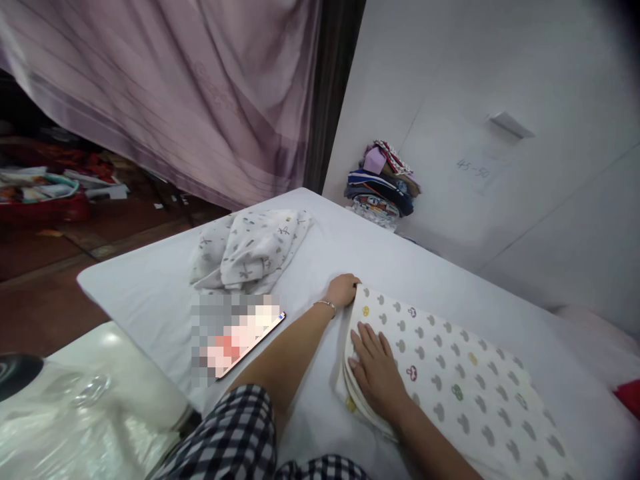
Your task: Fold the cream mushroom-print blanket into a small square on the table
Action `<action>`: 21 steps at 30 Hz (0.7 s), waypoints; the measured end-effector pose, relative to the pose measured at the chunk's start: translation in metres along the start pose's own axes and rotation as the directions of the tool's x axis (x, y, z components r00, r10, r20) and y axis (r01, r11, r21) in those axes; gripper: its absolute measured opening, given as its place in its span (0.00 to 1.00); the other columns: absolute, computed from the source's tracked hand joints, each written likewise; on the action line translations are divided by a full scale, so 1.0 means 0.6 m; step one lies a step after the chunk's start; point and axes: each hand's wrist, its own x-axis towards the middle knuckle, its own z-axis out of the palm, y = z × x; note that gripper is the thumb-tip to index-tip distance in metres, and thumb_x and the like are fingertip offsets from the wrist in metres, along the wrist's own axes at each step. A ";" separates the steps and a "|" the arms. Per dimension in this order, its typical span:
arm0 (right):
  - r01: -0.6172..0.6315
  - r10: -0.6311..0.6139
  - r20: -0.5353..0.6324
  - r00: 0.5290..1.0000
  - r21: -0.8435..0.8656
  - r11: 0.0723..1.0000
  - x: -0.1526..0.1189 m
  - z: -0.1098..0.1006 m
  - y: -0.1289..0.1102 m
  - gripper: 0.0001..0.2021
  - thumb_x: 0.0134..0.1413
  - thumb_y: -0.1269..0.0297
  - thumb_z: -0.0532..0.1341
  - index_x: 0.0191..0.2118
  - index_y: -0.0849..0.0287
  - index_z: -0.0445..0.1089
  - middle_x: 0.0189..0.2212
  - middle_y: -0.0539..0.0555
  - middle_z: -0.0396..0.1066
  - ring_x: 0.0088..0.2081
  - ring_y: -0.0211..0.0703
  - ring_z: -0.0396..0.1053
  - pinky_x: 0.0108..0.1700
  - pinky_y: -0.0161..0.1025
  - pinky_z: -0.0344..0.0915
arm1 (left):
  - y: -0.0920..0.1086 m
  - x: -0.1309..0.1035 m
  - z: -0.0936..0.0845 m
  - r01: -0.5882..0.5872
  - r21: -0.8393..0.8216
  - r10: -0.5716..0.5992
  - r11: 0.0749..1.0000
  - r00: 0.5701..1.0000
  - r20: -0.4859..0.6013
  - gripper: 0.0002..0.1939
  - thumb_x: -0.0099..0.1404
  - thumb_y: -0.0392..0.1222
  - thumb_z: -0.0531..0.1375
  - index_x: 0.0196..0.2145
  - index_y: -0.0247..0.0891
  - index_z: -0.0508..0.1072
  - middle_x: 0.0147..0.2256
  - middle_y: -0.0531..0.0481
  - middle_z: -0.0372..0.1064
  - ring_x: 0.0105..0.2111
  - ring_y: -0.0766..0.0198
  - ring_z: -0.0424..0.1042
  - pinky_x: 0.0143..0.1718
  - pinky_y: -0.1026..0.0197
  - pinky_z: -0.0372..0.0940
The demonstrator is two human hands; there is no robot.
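Note:
A white folded blanket [450, 373] printed with grey, red, green and yellow mushrooms lies on the white table [320, 240], its stacked layers showing along the left edge. At its far left corner, my left hand [343, 291] has its fingers closed on the cloth; the fingertips are partly hidden. My right hand [377, 373] rests flat on the blanket's near left part, fingers stretched out and slightly apart. A second cloth [255, 250], white with small grey prints, lies crumpled further back. Left of my left forearm is a phone [245, 340], its screen blurred out.
A stack of folded clothes [383, 183] stands behind the table by the grey wall [475, 80]. A pink curtain [225, 93] hangs at the back left. Clear plastic bags [75, 427] lie at the lower left. Various items clutter the reddish floor [45, 267].

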 end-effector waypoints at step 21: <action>0.026 -0.032 0.035 0.999 0.152 0.988 -0.018 -0.021 -0.070 0.29 0.62 0.55 0.46 0.64 0.62 0.44 0.65 0.58 0.35 0.65 0.50 0.33 0.63 0.56 0.37 | 0.012 -0.035 -0.031 0.095 -0.037 -0.092 0.995 0.993 0.070 0.17 0.58 0.35 0.52 0.43 0.39 0.74 0.41 0.47 0.73 0.41 0.62 0.70 0.44 0.64 0.60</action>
